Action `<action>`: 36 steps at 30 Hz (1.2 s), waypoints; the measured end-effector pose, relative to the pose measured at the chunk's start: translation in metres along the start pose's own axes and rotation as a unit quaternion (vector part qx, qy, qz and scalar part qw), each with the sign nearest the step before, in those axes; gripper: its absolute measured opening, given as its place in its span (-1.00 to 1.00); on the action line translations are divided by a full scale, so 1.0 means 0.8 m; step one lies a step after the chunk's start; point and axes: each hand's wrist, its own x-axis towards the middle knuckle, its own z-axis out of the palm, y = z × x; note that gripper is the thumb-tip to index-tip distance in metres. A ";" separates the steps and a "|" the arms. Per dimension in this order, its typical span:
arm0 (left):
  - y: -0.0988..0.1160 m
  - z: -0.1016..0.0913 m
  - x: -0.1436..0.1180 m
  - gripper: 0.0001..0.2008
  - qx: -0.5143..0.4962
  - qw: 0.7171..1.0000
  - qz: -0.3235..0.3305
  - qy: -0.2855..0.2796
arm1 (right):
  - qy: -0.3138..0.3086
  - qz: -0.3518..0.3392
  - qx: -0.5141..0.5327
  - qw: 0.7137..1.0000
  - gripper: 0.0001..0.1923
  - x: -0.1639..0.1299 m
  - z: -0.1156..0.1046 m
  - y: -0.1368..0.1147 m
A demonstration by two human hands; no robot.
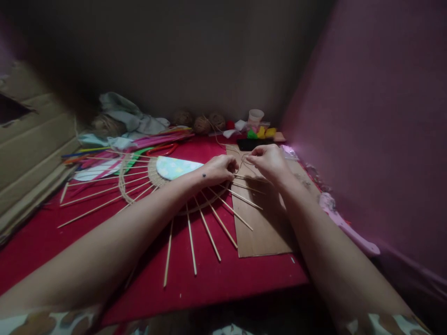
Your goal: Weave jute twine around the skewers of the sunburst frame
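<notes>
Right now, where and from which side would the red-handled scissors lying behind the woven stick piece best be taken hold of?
Grip the red-handled scissors by the handle loops, coming from above. They lie flat on the red table cloth, so the loops are the raised, open part; the blade end looks tucked among the coloured paper strips to the left. Both the left hand and the right hand are pinching thin twine.

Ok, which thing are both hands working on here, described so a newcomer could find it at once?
On the red table, left of the cardboard sheet, lies a sunburst of thin wooden sticks around a woven centre with a pale half-round card. The left hand and right hand pinch twine at its right edge. Nothing else there fans out like spokes.
</notes>
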 end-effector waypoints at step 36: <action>0.004 -0.018 -0.005 -0.73 0.036 0.999 0.031 0.000 | -0.115 -0.136 -0.211 0.961 -0.73 -0.099 -0.029 0.061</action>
